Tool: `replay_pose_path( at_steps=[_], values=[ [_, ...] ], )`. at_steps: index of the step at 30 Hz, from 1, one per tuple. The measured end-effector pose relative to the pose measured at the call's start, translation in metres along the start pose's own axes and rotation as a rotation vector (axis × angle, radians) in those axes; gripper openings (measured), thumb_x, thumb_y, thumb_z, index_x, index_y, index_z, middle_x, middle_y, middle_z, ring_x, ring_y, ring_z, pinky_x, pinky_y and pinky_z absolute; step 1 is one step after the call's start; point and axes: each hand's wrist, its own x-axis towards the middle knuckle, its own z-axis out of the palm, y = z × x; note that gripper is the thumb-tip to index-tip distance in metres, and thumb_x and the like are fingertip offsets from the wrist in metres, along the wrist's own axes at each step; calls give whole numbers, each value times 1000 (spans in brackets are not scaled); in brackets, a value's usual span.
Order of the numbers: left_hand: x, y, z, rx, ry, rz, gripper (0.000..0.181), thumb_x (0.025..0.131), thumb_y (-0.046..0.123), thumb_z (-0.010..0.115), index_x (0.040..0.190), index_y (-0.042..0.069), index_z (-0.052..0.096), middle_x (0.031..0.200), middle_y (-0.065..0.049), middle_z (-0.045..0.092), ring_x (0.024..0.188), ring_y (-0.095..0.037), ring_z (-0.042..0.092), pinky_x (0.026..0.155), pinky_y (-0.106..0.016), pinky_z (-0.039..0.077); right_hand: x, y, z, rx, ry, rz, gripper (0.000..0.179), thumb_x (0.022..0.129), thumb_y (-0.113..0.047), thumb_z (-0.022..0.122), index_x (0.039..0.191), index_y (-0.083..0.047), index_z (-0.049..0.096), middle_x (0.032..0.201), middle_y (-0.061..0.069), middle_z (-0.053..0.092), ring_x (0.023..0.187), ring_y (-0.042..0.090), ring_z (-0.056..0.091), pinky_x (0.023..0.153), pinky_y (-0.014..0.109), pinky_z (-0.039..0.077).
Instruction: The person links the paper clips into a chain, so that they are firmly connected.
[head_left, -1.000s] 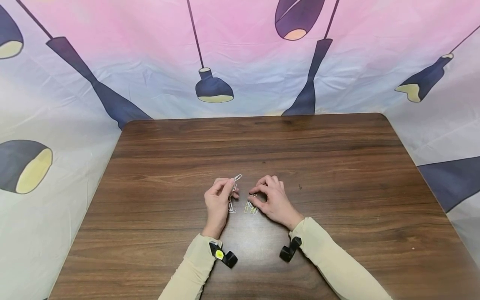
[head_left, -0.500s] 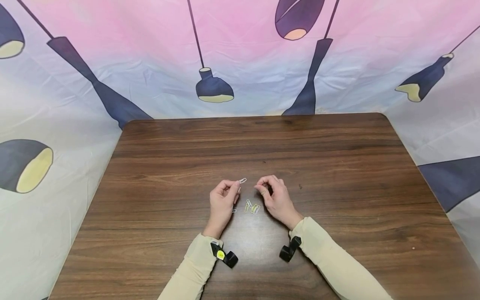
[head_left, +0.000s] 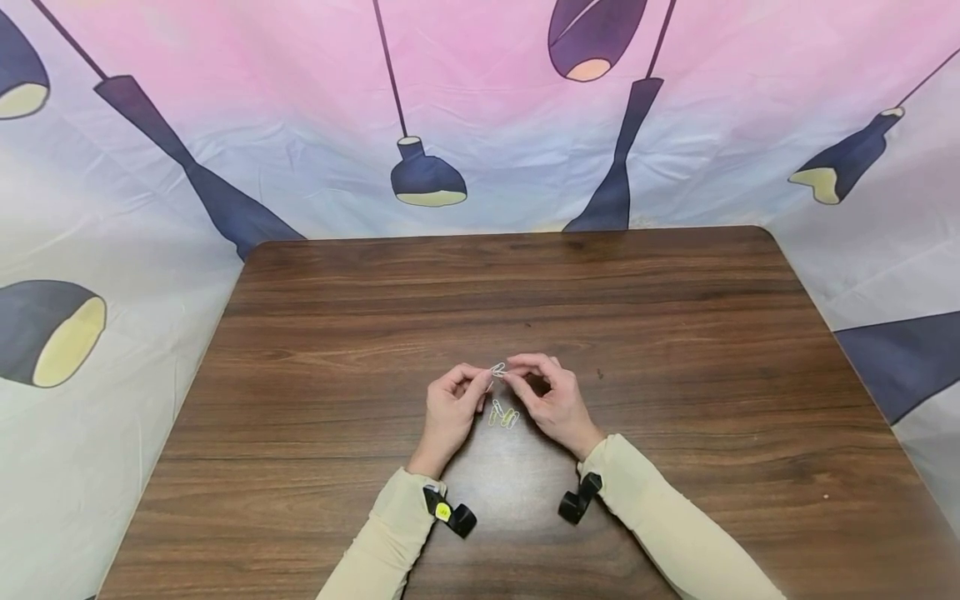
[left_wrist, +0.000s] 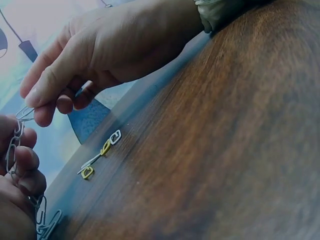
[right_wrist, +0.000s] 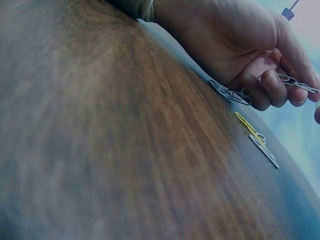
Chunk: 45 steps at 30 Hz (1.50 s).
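My left hand [head_left: 452, 408] pinches the upper end of a chain of linked white paper clips [left_wrist: 18, 135]. In the left wrist view the chain runs down across its fingers, and its lower end lies at the tabletop. Between thumb and forefinger my right hand [head_left: 557, 404] pinches a white paper clip [left_wrist: 24, 114], which meets the chain's top link. Whether the two are hooked together I cannot tell. Just below the hands several loose paper clips, yellow [left_wrist: 88, 173] and white [left_wrist: 115, 137], lie on the table.
The brown wood-grain table [head_left: 660, 317] extends around the hands on all sides. Behind it hangs a pale cloth [head_left: 315, 167] printed with dark lamps. Each wrist carries a black camera on a strap [head_left: 579, 500].
My right hand has lifted a paper clip from the loose group and brought it up to the chain. The left hand has shifted right with the chain, so the fingertips of both hands now nearly meet.
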Motion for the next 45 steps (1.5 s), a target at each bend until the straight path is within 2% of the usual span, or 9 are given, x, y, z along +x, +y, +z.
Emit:
replay_pose_path(
  at_steps=[7, 15, 22, 23, 27, 31, 34, 39, 45],
  values=[
    [-1, 16, 2, 9, -38, 19, 12, 91, -5, 63, 86, -16, 63, 59, -18, 51, 49, -10, 44, 46, -15, 35, 3, 3, 1, -41, 40, -102, 26, 82, -1, 76, 105, -6, 67, 84, -1, 71, 78, 14, 60, 67, 34, 44],
    [-1, 17, 3, 32, -54, 8, 11, 89, -7, 63, 89, -18, 63, 70, -36, 55, 55, -4, 50, 48, -13, 38, 4, 6, 1, -114, 136, -131, 24, 78, 6, 75, 99, -4, 69, 81, -1, 67, 73, 15, 59, 66, 34, 40],
    [-2, 21, 3, 34, -29, -40, 13, 92, -1, 64, 94, -13, 65, 53, 0, 47, 46, -3, 38, 44, -16, 29, 4, 4, 2, -103, 174, -122, 30, 72, 19, 73, 98, 6, 65, 84, 12, 68, 75, 23, 60, 71, 35, 46],
    [-2, 21, 4, 51, -41, -50, 14, 92, 2, 65, 97, -11, 67, 55, 1, 53, 48, -1, 43, 46, -15, 33, 4, 4, 2, -89, 169, -131, 32, 72, 21, 72, 99, 7, 64, 84, 14, 67, 76, 25, 60, 72, 34, 47],
    [-2, 20, 4, 135, -82, -58, 19, 92, 8, 68, 104, -6, 72, 76, -11, 72, 63, -2, 58, 56, -14, 44, 4, 4, 1, -50, 135, -160, 37, 71, 23, 71, 103, 6, 64, 85, 13, 66, 77, 24, 61, 70, 27, 49],
    [-1, 3, 1, 126, -61, -44, 14, 90, 6, 69, 96, -7, 73, 70, -28, 64, 52, -10, 52, 47, -17, 39, 3, 4, 0, -40, 112, -135, 37, 76, 17, 72, 108, 1, 64, 88, 6, 67, 78, 19, 61, 68, 28, 49],
    [1, -10, -3, 47, -1, -29, 13, 91, 3, 67, 92, -10, 69, 65, -32, 57, 43, -16, 47, 40, -21, 37, 1, 4, -1, -71, 47, -76, 31, 80, 5, 75, 109, -3, 66, 90, 0, 67, 82, 15, 59, 75, 30, 44],
    [3, -16, -6, -115, 78, 19, 20, 92, 6, 67, 92, -14, 65, 81, -37, 62, 54, -20, 61, 48, -26, 50, -2, 5, -1, -268, -201, -19, 25, 82, -25, 80, 105, -15, 74, 90, -9, 61, 85, 10, 45, 77, 36, 29],
    [4, -16, -6, -136, 82, 43, 24, 92, 9, 68, 96, -14, 65, 88, -36, 64, 69, -20, 67, 62, -30, 56, -3, 3, -2, -425, -344, -2, 26, 80, -32, 81, 102, -19, 77, 87, -9, 52, 84, 11, 39, 79, 40, 28]
  ],
)
